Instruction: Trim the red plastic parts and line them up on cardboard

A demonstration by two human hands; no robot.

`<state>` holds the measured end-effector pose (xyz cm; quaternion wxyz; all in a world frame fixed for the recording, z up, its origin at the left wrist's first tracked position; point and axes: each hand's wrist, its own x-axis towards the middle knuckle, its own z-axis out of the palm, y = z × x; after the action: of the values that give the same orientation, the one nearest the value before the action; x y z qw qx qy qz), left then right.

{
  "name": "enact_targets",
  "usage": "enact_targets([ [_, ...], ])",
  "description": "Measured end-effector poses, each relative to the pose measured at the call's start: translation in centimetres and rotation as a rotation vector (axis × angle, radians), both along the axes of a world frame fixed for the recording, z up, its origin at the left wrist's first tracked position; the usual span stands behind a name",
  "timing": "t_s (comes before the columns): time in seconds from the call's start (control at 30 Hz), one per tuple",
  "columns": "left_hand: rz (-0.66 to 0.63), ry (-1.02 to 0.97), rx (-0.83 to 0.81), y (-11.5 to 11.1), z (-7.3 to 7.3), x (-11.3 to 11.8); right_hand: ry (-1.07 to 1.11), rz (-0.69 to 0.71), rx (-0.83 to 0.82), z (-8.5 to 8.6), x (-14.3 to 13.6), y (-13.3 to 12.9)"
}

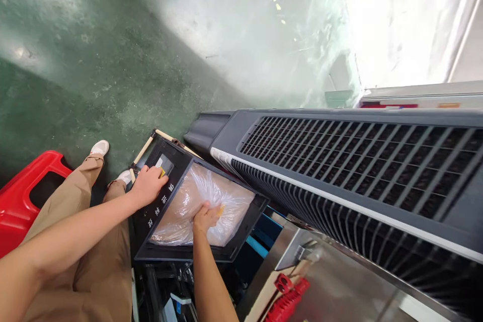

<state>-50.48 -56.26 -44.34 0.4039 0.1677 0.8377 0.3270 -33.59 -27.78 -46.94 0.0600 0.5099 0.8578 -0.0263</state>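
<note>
A black plastic crate [141, 226] with white lettering stands tilted in front of my legs. Inside it lies a clear plastic bag [230, 186] with brownish contents, its film creased and gathered near the middle. My left hand [149, 187] is closed at the crate's near-left side, fingers curled by a label pocket [163, 162]. My right hand [206, 217] reaches into the crate and grips the bag's gathered film, its fingertips partly hidden. Something small and yellow shows at the fingertips of both hands; I cannot make out what it is.
Right of the crate stands a large dark grey machine with a slatted grille [358, 161]. A red plastic stool [22, 201] is at the left. Cream-coloured tubes [143, 151] run behind the crate. Red parts [289, 297] lie on a metal surface [339, 282] at lower right.
</note>
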Motion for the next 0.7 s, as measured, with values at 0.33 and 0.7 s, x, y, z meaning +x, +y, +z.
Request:
enact_targets([
  [0.33,0.004,0.010,-0.157,0.5,-0.4,-0.5,0.047,0.042,0.009,0.0,0.1,-0.6],
  [0.7,0.023,-0.316,-0.348,1.4,-1.4,-2.4,0.043,0.033,-0.020,0.5,-1.3,-1.9],
])
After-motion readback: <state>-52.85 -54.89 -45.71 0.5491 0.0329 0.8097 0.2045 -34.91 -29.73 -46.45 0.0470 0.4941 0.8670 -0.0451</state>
